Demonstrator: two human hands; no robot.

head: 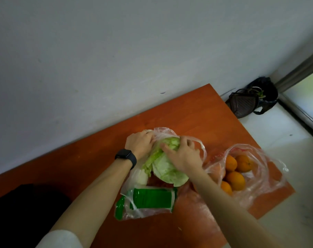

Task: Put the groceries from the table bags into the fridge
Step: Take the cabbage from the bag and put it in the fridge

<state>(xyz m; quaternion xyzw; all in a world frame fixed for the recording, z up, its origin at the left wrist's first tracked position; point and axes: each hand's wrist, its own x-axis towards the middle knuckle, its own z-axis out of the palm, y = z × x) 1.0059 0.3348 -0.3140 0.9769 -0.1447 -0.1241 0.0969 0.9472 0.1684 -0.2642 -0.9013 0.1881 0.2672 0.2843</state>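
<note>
A pale green cabbage lies half out of a clear plastic bag on the orange table. My left hand, with a black watch on its wrist, grips the bag's edge beside the cabbage. My right hand lies over the top of the cabbage with its fingers curled round it. Below the cabbage, in the same bag, lies a green and white packet, with something white and something red beside it. To the right, a second clear bag holds several oranges.
The table stands against a white wall. A dark object covers the table's left front part. On the pale floor at the far right corner sit a black bag and a dark dustpan-like thing, next to a door frame.
</note>
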